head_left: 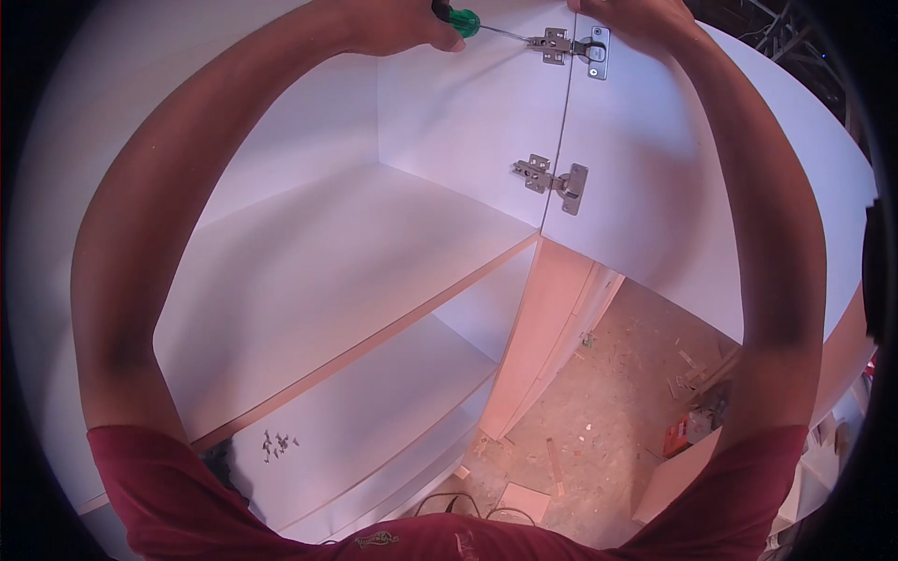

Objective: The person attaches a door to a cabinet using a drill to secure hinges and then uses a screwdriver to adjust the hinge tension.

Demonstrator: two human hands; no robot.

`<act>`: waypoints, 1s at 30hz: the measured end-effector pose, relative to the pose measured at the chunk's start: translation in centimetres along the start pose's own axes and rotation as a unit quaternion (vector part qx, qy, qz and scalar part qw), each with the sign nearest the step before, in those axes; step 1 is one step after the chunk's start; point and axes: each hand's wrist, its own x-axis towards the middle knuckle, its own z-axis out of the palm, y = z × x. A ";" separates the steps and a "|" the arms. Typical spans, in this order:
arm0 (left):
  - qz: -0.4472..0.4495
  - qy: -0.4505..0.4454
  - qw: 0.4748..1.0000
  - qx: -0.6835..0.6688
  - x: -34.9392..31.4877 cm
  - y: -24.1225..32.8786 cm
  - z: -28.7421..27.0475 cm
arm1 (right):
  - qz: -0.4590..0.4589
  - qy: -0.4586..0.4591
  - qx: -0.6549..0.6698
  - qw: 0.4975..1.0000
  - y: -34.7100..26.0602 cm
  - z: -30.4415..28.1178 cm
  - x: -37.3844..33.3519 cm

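Note:
My left hand (398, 23) is closed around a screwdriver with a green handle (463, 21). Its thin shaft runs to the right, and the tip meets the inner end of the upper metal hinge (555, 45). That hinge joins the white cabinet side panel (458, 112) to the white door (636, 150), which stands swung open. A second hinge (535, 174) sits lower on the same joint. At the top, my right hand (645, 19) grips the door near its hinged edge; some of its fingers are cut off by the picture's edge.
Below the wide white shelf (309, 262) lies another shelf (374, 421) with several small screws (278, 445) scattered on it. Wood scraps (524, 500) litter the brown floor (599, 393) at the lower right. A red box-like thing (675, 436) stands there near my right arm.

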 end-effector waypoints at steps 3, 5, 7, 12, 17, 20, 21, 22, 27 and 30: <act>0.005 0.004 1.000 0.005 0.0 0.4 0.3 | 0.019 -0.018 -0.013 1.000 -0.2 -0.7 -0.4; -0.016 -0.006 1.000 0.004 -0.2 0.8 0.2 | 0.049 -0.036 0.011 0.998 -0.7 -0.6 -0.5; -0.034 -0.011 0.999 0.000 -0.2 0.9 0.0 | 0.039 -0.028 0.004 0.999 -0.5 -0.4 -0.5; -0.034 -0.028 0.999 0.022 -0.3 1.0 -0.1 | 0.041 -0.023 0.007 0.999 -0.9 -0.8 -0.9; -0.030 -0.032 0.999 0.009 -0.1 0.7 0.0 | 0.051 -0.038 0.008 0.998 -1.1 -1.0 -1.1; -0.036 -0.031 0.999 0.005 0.0 0.5 0.1 | 0.020 -0.026 0.023 0.999 -0.8 -1.3 -1.8; -0.030 -0.031 0.999 0.004 0.0 0.4 0.1 | 0.019 -0.026 0.023 0.999 -0.7 -1.2 -1.6; -0.030 -0.031 0.999 0.005 0.0 0.4 0.1 | 0.033 -0.027 0.021 0.999 -0.7 -0.9 -1.2; -0.047 -0.047 0.998 -0.001 0.2 0.3 -0.1 | 0.049 -0.023 0.007 0.999 -1.0 -0.8 -1.1; -0.060 -0.037 0.997 -0.010 0.0 0.5 0.2 | 0.020 -0.018 0.024 0.999 -0.8 -0.8 -1.6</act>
